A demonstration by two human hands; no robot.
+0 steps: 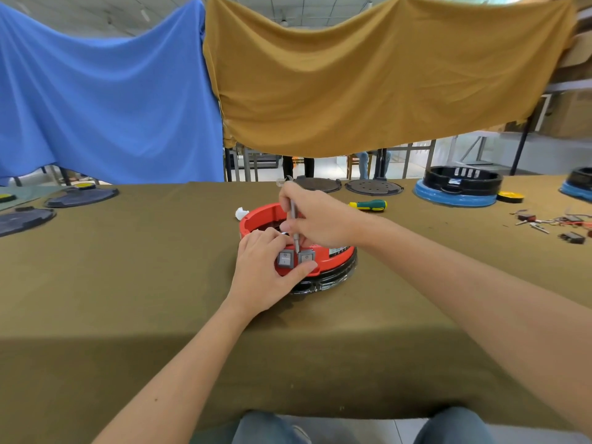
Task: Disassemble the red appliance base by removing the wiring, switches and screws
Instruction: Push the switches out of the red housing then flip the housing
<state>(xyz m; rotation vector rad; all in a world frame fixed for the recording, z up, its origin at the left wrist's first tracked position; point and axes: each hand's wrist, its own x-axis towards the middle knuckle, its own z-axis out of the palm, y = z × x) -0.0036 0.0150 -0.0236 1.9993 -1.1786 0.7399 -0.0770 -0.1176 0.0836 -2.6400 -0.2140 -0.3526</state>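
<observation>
Olive-draped worktop [128,283]: left hand [266,277] grips the red appliance base [333,254] beside its switches [285,259] as right hand [317,219] clasps a thin tool [294,225] that could slip onto fingers [272,238] just beside its tip.

Both bare forearms reach forward over the tabletop's near edge and meet near its middle. The left hand [266,270] lies palm down, fingers curled over the top of what it grips and thumb stretched along the near side. The right hand [315,219] sits just beyond and above it, wrist bent, fingers and thumb pinching a thin upright tool, its knuckles toward the far edge.
</observation>
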